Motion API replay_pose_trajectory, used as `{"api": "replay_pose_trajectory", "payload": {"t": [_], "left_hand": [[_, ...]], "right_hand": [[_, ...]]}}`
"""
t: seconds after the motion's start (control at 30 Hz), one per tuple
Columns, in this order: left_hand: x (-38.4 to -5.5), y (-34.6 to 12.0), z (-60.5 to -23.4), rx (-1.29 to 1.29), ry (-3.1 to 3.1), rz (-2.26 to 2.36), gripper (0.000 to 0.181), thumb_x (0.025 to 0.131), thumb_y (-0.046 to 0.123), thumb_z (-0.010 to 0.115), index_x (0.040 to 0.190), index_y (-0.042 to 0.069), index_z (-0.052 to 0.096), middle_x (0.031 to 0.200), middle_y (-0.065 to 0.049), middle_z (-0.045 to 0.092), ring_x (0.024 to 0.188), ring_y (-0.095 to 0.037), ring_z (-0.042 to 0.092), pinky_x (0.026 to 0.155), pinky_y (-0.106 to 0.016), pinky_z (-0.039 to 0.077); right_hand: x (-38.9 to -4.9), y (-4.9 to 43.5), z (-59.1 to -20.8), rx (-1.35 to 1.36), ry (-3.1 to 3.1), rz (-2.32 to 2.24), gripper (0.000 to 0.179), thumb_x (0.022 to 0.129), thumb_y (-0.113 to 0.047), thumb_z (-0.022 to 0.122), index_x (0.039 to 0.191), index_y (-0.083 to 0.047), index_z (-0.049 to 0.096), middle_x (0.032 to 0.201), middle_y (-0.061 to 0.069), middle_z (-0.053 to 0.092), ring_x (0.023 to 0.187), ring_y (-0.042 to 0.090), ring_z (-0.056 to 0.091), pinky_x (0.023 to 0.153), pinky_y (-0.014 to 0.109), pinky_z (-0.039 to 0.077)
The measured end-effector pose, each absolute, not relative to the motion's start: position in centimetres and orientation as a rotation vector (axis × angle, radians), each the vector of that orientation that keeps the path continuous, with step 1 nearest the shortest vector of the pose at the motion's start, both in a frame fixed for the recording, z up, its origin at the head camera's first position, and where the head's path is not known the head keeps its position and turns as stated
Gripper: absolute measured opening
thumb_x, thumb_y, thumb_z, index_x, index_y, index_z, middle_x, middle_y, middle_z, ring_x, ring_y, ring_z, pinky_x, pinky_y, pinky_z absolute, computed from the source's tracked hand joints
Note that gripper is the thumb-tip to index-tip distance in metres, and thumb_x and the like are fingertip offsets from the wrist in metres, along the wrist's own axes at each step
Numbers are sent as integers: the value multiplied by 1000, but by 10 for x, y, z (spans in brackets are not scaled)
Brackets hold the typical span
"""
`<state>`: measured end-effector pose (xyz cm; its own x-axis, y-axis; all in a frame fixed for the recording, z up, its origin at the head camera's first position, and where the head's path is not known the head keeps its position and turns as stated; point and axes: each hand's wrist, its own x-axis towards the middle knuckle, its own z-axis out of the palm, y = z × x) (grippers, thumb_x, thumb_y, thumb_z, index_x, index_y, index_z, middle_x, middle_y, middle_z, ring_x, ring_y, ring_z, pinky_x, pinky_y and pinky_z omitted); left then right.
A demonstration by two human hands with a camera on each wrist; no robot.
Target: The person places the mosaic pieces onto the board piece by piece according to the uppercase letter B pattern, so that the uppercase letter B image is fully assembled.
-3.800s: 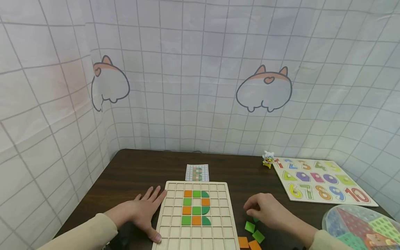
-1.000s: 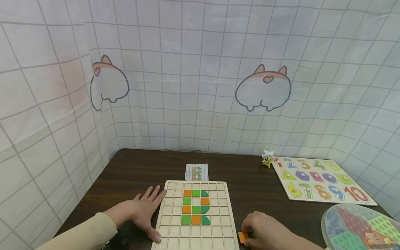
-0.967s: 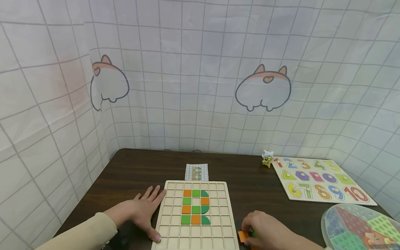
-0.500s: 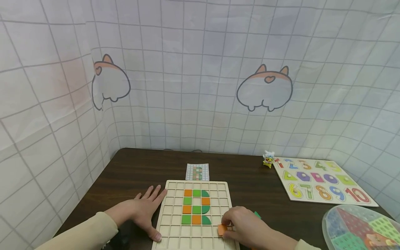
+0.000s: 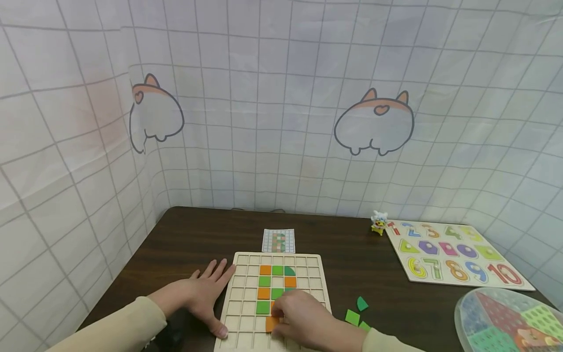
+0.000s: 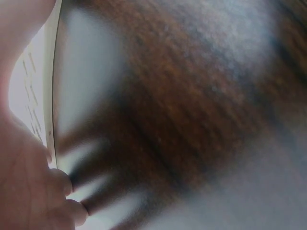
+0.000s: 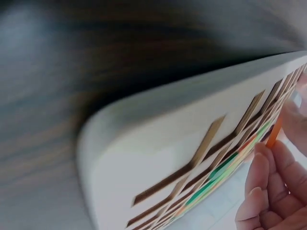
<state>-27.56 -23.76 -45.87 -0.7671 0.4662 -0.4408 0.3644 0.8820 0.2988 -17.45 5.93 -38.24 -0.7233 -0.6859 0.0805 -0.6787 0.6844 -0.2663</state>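
Note:
A pale wooden grid board [image 5: 246,337] lies on the dark table, with orange, green and rounded teal tiles set in several of its cells. My right hand [image 5: 308,320] pinches an orange square tile [image 5: 271,324] over the board, just below the filled rows. In the right wrist view the orange tile [image 7: 275,132] shows edge-on between thumb and fingers. The right hand covers part of the pattern. My left hand [image 5: 203,297] rests with fingers spread along the board's left edge, its thumb on the lower left side.
A small printed pattern card [image 5: 278,241] lies behind the board. Loose green tiles [image 5: 352,317] and a teal piece [image 5: 362,303] lie to the right. Farther right are a number puzzle board [image 5: 453,254], a small figurine [image 5: 378,222] and a round clear-lidded box [image 5: 506,318].
My right hand has moved left from the loose tiles onto the board, carrying the orange tile. The left hand stays at the board's edge.

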Motion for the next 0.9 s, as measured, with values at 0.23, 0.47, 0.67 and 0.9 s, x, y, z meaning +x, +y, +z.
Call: {"api": "replay_pose_trajectory", "payload": {"t": [0.23,0.47,0.67,0.9], "left_hand": [[-276,-238,-460,600,2536,268,154,48,95,73,166,33,-5,174,-10,-8,160,-39,-8,117,-76,9],[-273,-237,-457,593,2542,269,155,47,95,73,166,32,-5,174,-11,-8,160,-39,-8,117,-76,9],[-268,-235,-452,603,2554,272,155,47,95,72,166,30,-4,174,-12,-7,160,-39,-7,117,-76,10],[-266,-234,-448,603,2563,256,155,48,96,71,166,28,-2,174,-12,-5,160,-40,-4,117,-76,11]], "right_hand": [[-175,44,-387,-1173,2923,-397,22,78,-32,90,78,-16,74,69,-13,60,65,-2,45,64,16,43],[-175,34,-390,-1114,2960,-319,23,75,-32,91,75,-19,73,68,-14,57,66,0,46,63,18,43],[-175,29,-390,-1084,2947,-279,21,77,-32,91,76,-19,75,69,-13,54,67,0,45,62,18,42],[-173,30,-390,-1160,2955,-177,19,81,-33,88,73,-21,76,69,-13,53,67,1,44,62,17,40]]}}
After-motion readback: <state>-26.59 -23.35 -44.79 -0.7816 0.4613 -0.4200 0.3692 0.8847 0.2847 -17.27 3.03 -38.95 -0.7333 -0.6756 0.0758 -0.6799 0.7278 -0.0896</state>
